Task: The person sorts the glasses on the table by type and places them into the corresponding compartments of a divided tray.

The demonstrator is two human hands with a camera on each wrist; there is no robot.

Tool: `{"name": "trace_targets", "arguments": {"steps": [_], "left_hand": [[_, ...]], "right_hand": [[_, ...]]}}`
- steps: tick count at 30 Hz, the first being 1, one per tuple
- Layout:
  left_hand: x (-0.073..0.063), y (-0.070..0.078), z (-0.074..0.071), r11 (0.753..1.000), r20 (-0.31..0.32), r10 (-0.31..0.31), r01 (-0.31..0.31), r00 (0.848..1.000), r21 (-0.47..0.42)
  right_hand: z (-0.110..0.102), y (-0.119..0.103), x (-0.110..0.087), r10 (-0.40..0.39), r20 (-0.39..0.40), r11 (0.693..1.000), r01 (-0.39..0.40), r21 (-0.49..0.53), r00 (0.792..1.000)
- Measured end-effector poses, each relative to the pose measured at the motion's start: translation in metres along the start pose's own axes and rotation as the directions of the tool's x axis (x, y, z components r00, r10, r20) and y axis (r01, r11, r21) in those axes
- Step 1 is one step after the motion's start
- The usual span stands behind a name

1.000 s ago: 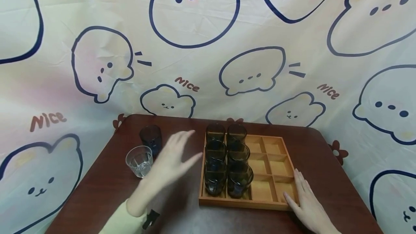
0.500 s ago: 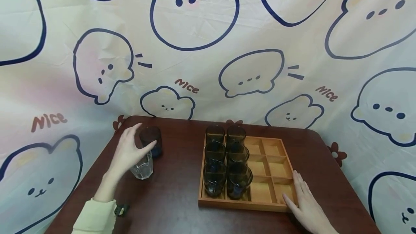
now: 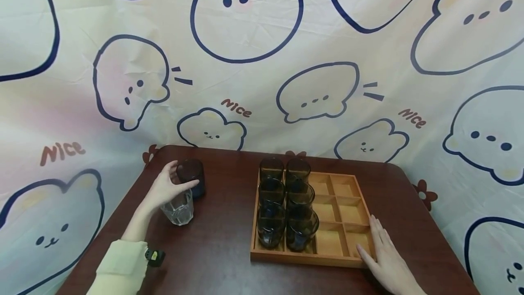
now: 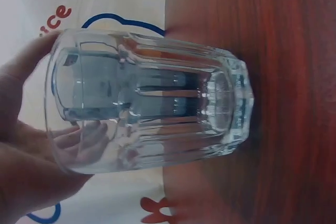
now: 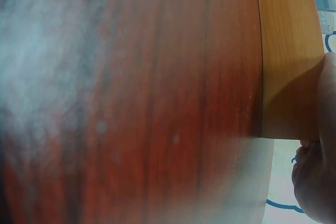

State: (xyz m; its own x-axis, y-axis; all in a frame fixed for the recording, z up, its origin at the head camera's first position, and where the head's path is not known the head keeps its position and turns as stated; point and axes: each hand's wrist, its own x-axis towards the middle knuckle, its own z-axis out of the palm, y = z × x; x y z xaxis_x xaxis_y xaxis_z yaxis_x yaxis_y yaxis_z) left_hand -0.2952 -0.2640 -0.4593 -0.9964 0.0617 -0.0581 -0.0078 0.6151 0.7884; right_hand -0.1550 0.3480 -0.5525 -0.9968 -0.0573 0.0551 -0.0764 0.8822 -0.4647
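Note:
Close around a dark tinted glass tumbler [image 3: 195, 172] is my left hand [image 3: 165, 190], fingers at its left side and thumb across its front. A clear faceted glass tumbler [image 3: 180, 211] stands upright just in front, partly covered by this hand. In the left wrist view the clear tumbler [image 4: 157, 103] fills the middle, with the fingers [image 4: 86, 140] and the dark tumbler seen through it. My right hand [image 3: 386, 251] rests along the right edge of a divided wooden tray [image 3: 299, 257], fingers straight, thumb over the front right compartment.
Several dark tumblers [image 3: 300, 229] stand in the tray's two left columns. Its right-hand compartments [image 3: 329, 240] show bare wood. Brown tabletop [image 3: 221, 222] lies between the tray and the two tumblers on the left. A cartoon-printed cloth [image 3: 262, 81] hangs behind the table.
My left hand has swung left from between the tray and the tumblers, then lowered around the dark tumbler behind the clear one. The right hand has stayed at the tray's edge.

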Motion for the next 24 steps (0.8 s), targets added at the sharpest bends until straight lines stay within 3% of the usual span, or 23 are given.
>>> {"name": "trace_targets", "arguments": {"steps": [7, 12, 16, 24], "left_hand": [[0.017, 0.001, 0.001, 0.994, 0.022, 0.008, -0.011, 1.000, 0.108], [0.025, -0.005, -0.003, 0.999, 0.053, -0.017, 0.015, 0.998, 0.042], [0.027, -0.002, -0.006, 0.999, 0.050, -0.041, 0.042, 0.998, -0.018], [0.027, 0.022, -0.005, 0.998, 0.023, 0.028, -0.027, 0.999, -0.048]], "right_hand": [[-0.001, 0.001, 0.000, 0.010, 0.002, 1.000, -0.010, 0.006, 1.000], [0.000, 0.001, 0.000, 0.007, 0.008, 1.000, -0.007, 0.028, 1.000], [0.000, 0.000, 0.000, 0.003, 0.000, 1.000, -0.003, 0.028, 1.000], [-0.001, -0.001, 0.000, -0.007, -0.014, 0.999, 0.007, 0.033, 1.000]]}}
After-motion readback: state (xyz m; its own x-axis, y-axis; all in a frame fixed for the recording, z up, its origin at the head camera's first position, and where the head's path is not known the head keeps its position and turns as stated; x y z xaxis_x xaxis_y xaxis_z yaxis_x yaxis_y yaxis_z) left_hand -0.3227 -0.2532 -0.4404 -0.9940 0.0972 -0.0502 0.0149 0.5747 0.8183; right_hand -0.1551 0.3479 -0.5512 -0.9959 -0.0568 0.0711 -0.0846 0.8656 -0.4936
